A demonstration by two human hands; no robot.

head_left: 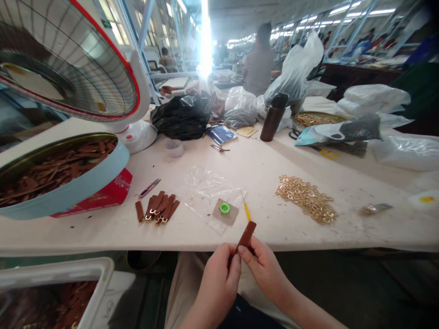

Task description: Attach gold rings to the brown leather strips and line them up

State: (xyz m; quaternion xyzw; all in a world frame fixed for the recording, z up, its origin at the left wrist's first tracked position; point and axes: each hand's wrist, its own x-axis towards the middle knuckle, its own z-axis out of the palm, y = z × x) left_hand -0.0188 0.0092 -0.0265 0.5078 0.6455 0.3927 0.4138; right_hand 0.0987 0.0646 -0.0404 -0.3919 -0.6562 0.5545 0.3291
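Between my two hands, just past the table's front edge, is a brown leather strap (247,234). My left hand (221,273) pinches its lower end, and my right hand (263,265) grips it from the right with the thumb laid across. My fingers cover the strap's lower part. Beyond the strap lies a yellow-handled awl (246,210). A green cap (224,208) sits on a small grey square (229,216) to the left. Further left is a small pile of brown leather straps (161,204) with gold rings at their ends. Loose gold rings (306,199) are heaped on the right.
A round tin (68,183) of leather pieces stands at the left, beneath a fan (137,91). Thread snips (149,188) lie near the strap pile. Bags, a dark bottle (273,118) and yellow-handled pliers (328,154) line the back. A white bin (103,274) is below left.
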